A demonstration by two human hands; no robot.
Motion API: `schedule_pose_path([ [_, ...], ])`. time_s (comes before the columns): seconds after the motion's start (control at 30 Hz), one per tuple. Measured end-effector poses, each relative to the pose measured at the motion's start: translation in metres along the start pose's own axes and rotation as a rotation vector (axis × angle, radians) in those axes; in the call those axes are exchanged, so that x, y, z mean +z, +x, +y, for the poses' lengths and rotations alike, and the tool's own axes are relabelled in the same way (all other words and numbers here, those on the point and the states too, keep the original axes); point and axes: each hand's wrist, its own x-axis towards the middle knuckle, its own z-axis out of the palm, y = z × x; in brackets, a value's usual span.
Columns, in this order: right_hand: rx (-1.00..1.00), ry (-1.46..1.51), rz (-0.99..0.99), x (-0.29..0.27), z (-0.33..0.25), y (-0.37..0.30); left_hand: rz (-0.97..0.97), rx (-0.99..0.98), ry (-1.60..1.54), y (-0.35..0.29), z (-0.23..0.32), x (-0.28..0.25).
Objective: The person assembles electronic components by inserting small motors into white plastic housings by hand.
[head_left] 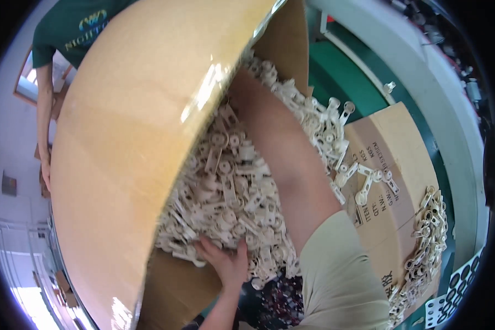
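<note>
A large heap of white plastic parts (225,187), each a short link with round ends, lies under a tilted cardboard box (126,126). My left hand (225,264) rests at the heap's near lower edge, fingers spread and touching the parts. Across the heap stretches my right forearm (286,148), reaching up under the box's edge. My right hand is hidden there behind the cardboard, so its fingers do not show. Several loose white parts (363,181) are scattered to the right of my right arm.
A flattened cardboard sheet (390,148) lies at the right, with a pile of beige ring-ended parts (423,247) along its far side. Beyond it are a green surface (341,71) and a pale rail (456,110). A person in a dark green shirt (71,33) stands behind the box.
</note>
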Motion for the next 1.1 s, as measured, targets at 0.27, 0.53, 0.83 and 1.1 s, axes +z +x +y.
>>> schedule_pose_path([
  [0.27,-0.208,-0.051,-0.301,0.014,0.029,-0.083,-0.209,-0.003,-0.226,-0.033,0.010,0.066],
  [0.53,-0.089,-0.214,-0.479,0.030,0.102,-0.158,-0.482,0.376,-0.288,-0.063,0.042,0.112],
  [0.83,0.920,0.831,-0.193,-0.041,0.243,-0.346,-0.810,0.754,-0.153,-0.101,0.159,0.124],
  [1.1,0.275,0.037,-0.262,-0.088,0.315,-0.418,-1.169,1.037,-0.084,-0.101,0.230,0.129],
])
